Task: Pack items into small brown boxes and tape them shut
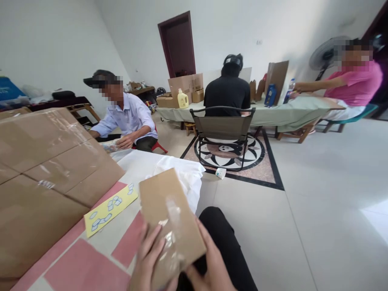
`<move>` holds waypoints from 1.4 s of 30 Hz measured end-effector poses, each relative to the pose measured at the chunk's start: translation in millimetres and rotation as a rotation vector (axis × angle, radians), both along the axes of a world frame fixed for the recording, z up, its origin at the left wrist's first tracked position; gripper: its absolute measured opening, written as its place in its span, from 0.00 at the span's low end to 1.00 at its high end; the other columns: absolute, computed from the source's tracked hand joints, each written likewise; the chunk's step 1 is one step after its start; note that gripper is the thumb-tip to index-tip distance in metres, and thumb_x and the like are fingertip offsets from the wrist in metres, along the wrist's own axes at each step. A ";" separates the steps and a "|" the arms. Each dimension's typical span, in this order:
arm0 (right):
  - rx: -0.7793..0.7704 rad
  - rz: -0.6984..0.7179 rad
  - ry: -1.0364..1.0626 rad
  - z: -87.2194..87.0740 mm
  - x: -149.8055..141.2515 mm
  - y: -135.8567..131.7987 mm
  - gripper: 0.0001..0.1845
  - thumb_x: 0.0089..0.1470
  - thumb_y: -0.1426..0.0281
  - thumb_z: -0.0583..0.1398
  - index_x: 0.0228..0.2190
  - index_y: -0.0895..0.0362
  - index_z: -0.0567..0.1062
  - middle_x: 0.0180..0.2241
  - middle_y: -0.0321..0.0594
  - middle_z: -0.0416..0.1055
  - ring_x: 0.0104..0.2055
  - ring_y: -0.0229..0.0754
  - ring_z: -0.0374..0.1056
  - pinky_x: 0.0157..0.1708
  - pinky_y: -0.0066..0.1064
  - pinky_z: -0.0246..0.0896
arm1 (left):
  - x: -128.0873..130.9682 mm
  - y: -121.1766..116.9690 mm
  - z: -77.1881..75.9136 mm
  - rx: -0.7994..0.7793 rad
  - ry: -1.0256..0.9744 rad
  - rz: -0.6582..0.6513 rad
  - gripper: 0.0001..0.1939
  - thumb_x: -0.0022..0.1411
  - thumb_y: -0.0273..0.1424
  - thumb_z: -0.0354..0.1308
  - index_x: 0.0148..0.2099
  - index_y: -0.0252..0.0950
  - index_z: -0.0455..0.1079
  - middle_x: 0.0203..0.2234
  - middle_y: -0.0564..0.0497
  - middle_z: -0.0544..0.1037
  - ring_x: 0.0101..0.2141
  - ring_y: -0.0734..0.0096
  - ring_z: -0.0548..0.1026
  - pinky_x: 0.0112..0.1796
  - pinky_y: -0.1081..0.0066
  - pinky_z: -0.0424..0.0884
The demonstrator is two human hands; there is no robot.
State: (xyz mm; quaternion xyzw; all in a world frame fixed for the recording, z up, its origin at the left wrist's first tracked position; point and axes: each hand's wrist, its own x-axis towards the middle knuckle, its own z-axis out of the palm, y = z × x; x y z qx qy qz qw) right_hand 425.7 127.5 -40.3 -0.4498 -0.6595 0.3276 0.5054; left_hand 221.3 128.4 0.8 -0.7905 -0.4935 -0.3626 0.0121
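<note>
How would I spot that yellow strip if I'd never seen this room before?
Start with the big taped cardboard bulk filling the left side. Just beside it, on the pink-and-white surface, lies the yellow strip. Its blue-outlined, block-like drawings set it apart from the plain brown cardboard and the white sheet.

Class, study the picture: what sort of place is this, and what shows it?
Probably a room used as a small packing workshop: taped cardboard cartons, a small box in both hands, and people seated at cloth-covered tables.
</note>
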 end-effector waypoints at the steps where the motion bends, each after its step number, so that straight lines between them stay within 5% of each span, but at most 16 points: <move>1: -0.052 -0.067 0.034 6.4 14.1 11.4 0.45 0.59 0.63 0.63 0.71 0.53 0.50 0.70 0.53 0.55 0.71 0.57 0.53 0.68 0.52 0.55 | 21.0 22.8 1.9 0.001 -0.062 -0.055 0.43 0.58 0.28 0.63 0.71 0.54 0.50 0.68 0.44 0.62 0.71 0.46 0.50 0.62 0.42 0.69; 4: -0.131 -0.151 0.097 16.5 46.5 63.7 0.41 0.59 0.67 0.61 0.69 0.51 0.53 0.67 0.50 0.60 0.70 0.54 0.57 0.67 0.53 0.57 | 71.4 92.9 0.1 -0.082 -0.126 -0.202 0.37 0.64 0.32 0.59 0.71 0.50 0.48 0.69 0.42 0.58 0.72 0.51 0.45 0.65 0.42 0.64; 7: -0.113 -0.112 0.104 12.0 61.8 128.5 0.40 0.57 0.69 0.60 0.68 0.54 0.54 0.64 0.50 0.65 0.66 0.52 0.62 0.65 0.52 0.58 | 91.4 159.6 -13.2 -0.075 -0.175 -0.246 0.34 0.64 0.32 0.59 0.68 0.45 0.51 0.67 0.39 0.60 0.72 0.49 0.48 0.66 0.40 0.61; 11: -0.062 -0.074 0.097 12.2 46.6 205.7 0.39 0.54 0.71 0.60 0.65 0.57 0.57 0.62 0.51 0.67 0.65 0.50 0.63 0.65 0.47 0.58 | 74.2 232.8 -28.3 -0.015 -0.215 -0.172 0.30 0.63 0.34 0.60 0.64 0.40 0.54 0.65 0.36 0.62 0.72 0.47 0.48 0.66 0.39 0.57; 15: -0.181 -0.195 0.026 21.6 -6.2 246.3 0.41 0.52 0.74 0.60 0.66 0.62 0.58 0.64 0.56 0.64 0.67 0.52 0.60 0.66 0.48 0.53 | 34.8 285.1 -28.9 0.009 -0.215 -0.132 0.32 0.60 0.40 0.63 0.62 0.38 0.58 0.64 0.35 0.64 0.70 0.45 0.52 0.67 0.40 0.56; 18: -0.374 -0.337 -0.112 12.1 -51.8 243.1 0.46 0.57 0.68 0.61 0.71 0.63 0.48 0.71 0.63 0.45 0.74 0.63 0.43 0.67 0.60 0.45 | 12.3 312.5 -29.9 0.058 -0.251 -0.073 0.31 0.57 0.41 0.65 0.59 0.37 0.60 0.61 0.35 0.66 0.69 0.44 0.55 0.67 0.40 0.55; 21: -0.341 -0.265 -0.248 -5.3 -83.0 222.7 0.41 0.64 0.63 0.57 0.72 0.60 0.49 0.74 0.57 0.38 0.75 0.67 0.35 0.67 0.65 0.35 | 0.2 331.1 -34.7 0.127 -0.307 0.021 0.33 0.55 0.42 0.67 0.58 0.37 0.60 0.60 0.34 0.66 0.69 0.47 0.54 0.68 0.42 0.50; 30: -0.364 -0.134 -0.364 -4.9 -106.3 221.7 0.34 0.70 0.55 0.46 0.70 0.58 0.56 0.72 0.50 0.49 0.75 0.63 0.38 0.68 0.68 0.24 | -20.0 370.4 -25.6 0.048 -0.290 0.232 0.35 0.51 0.37 0.70 0.58 0.40 0.60 0.60 0.41 0.66 0.69 0.50 0.52 0.68 0.49 0.56; 42: -0.207 -0.120 -0.456 -18.3 -115.2 213.9 0.30 0.71 0.58 0.44 0.65 0.59 0.65 0.68 0.48 0.60 0.73 0.57 0.45 0.70 0.60 0.23 | -59.0 406.8 -18.3 0.015 -0.341 0.481 0.33 0.52 0.35 0.67 0.58 0.40 0.62 0.62 0.40 0.66 0.70 0.46 0.48 0.61 0.41 0.66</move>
